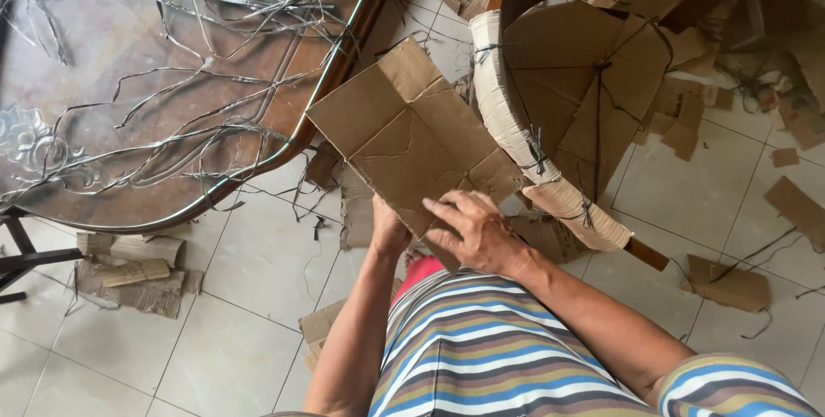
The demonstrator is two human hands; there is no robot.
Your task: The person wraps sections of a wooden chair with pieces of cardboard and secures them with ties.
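Gripping flattened cardboard sheet (408, 137): left hand (387, 229) beneath, right hand (473, 229) atop.

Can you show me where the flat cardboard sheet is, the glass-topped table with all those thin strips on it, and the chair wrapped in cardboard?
cardboard sheet (404, 129): head view, middle of its creased face.
glass-topped table (112, 47): head view, bare glass between strips.
cardboard-wrapped chair (593, 82): head view, seat covering.
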